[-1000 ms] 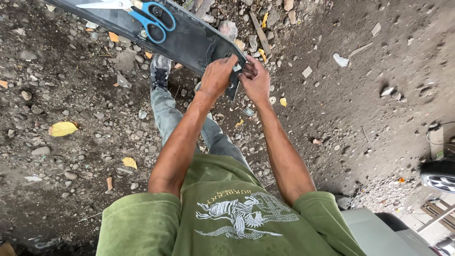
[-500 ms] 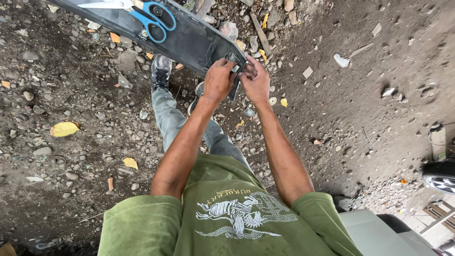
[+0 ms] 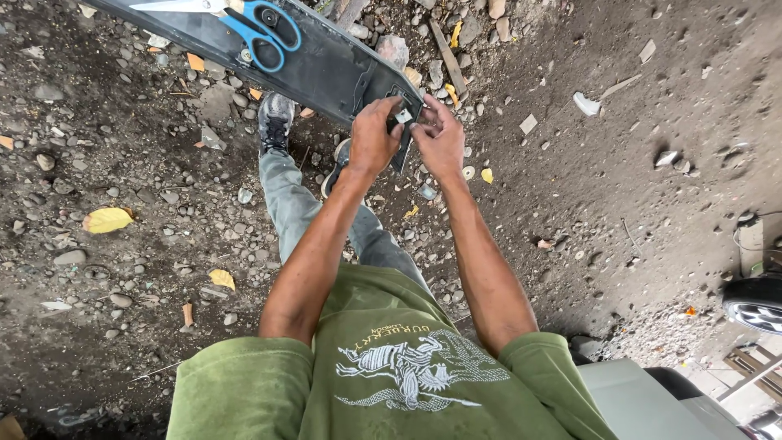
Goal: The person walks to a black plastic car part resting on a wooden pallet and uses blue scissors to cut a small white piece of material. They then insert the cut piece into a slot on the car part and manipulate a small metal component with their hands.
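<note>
A long dark panel point(image 3: 326, 69) is stretching from the upper left of the view down to the person's hands, its near end sitting just in front of the chest, above the knees. At that end a small pale piece point(image 3: 402, 116) is showing between the two hands; what it is exactly is too small to tell. The left hand point(image 3: 373, 138) is curling over the panel's end, fingers together and pressing down on the edge, seemingly to steady it. The right hand point(image 3: 441, 140) is meeting it from the other side, fingertips bunched and pinching at the small piece (a fastener or clip, perhaps), so both hands are working on the same spot.

Farther up the panel, a pair of blue-handled scissors point(image 3: 265, 31) is lying flat on its surface, blades pointing left, probably parked there to be within easy reach. The person, in a green shirt point(image 3: 391, 383) and grey jeans, is sitting with one dark shoe point(image 3: 275, 118) planted under the panel. All around, gravel ground point(image 3: 122, 204) is lying scattered with stones, yellow leaves point(image 3: 107, 219) and scraps. A wheel point(image 3: 753, 305) is peeking in at the right edge.
</note>
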